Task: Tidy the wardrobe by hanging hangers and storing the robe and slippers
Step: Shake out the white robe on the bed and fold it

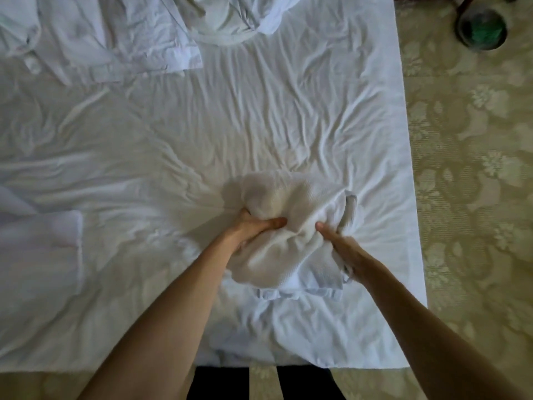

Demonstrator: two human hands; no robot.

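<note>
A white waffle-weave robe [291, 226] lies bunched in a loose bundle on the white bed sheet [230, 125], near the bed's front edge. My left hand [256, 226] grips the bundle's left side, thumb on top and fingers tucked under the cloth. My right hand [343, 249] holds its right side, with the thumb pressed into the fabric and the fingers hidden beneath it. A robe belt or loop [349, 209] hangs at the right of the bundle. No hangers or slippers are in view.
More white garments [115, 33] lie crumpled at the bed's far left. A folded white cloth [40, 249] sits at the left edge. Patterned carpet [476, 168] runs along the bed's right side, with a dark round bin [480, 30] at top right.
</note>
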